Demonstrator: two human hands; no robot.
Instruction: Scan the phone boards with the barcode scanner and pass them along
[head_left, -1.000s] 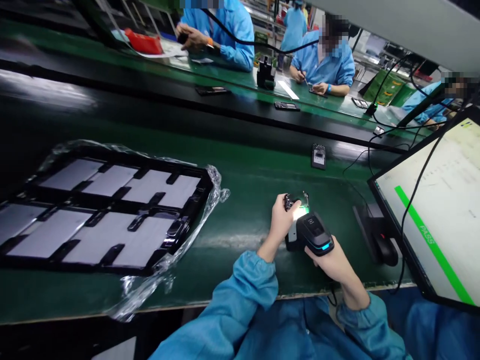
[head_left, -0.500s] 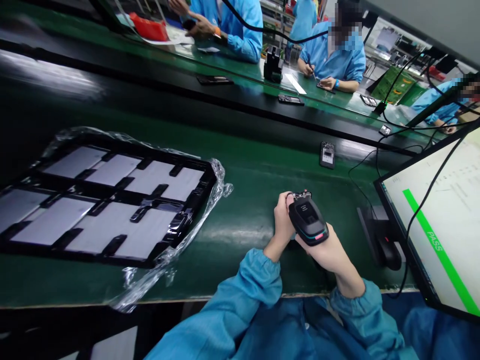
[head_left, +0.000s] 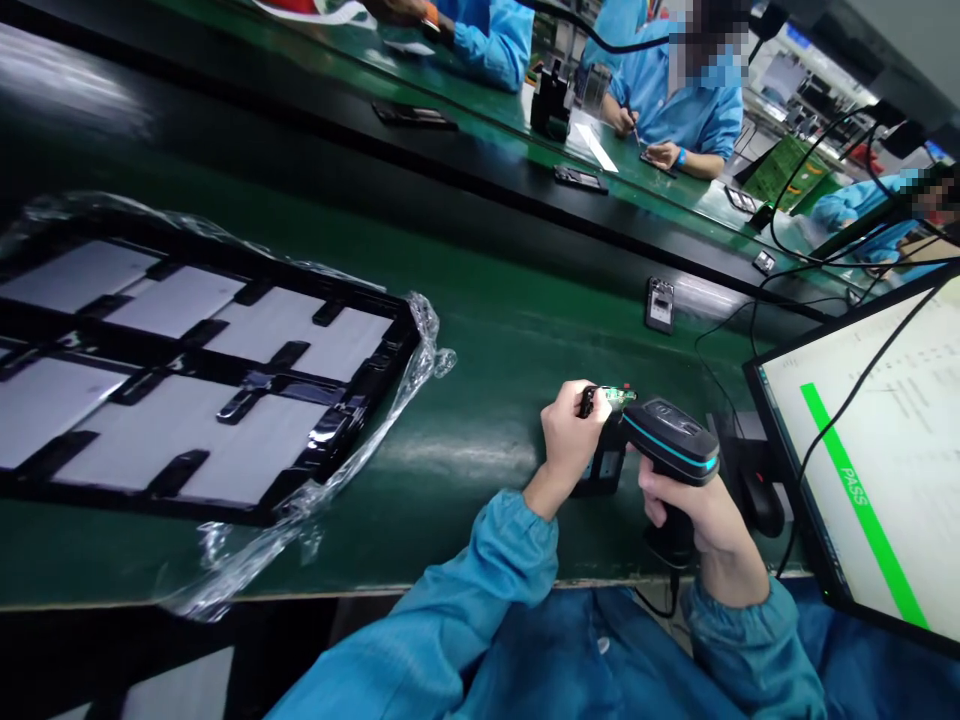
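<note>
My left hand [head_left: 566, 430] is closed round an opened phone [head_left: 606, 466], held tilted above the bench, with its circuit board [head_left: 621, 395] showing along the top edge. Bright light falls on that board and on my fingertips. In my right hand [head_left: 697, 505] is a black handheld barcode scanner [head_left: 670, 437], gripped by its handle. The scanner's nose points left at the phone, close to the board, and a blue strip glows on its back. Its cable hangs down past the bench's front edge.
Left lies a black tray [head_left: 176, 357] of flat grey pieces, wrapped round with clear film [head_left: 390, 425]. A monitor [head_left: 870, 440] showing "PASS" and a mouse [head_left: 766, 497] stand right. Another opened phone [head_left: 660, 305] lies ahead. Co-workers in blue sit across the bench.
My right hand has drawn the scanner right, from over the phone to beside it, turning it leftward. Its red light is now blue, and the board is brightly lit. The view has shifted slightly.
</note>
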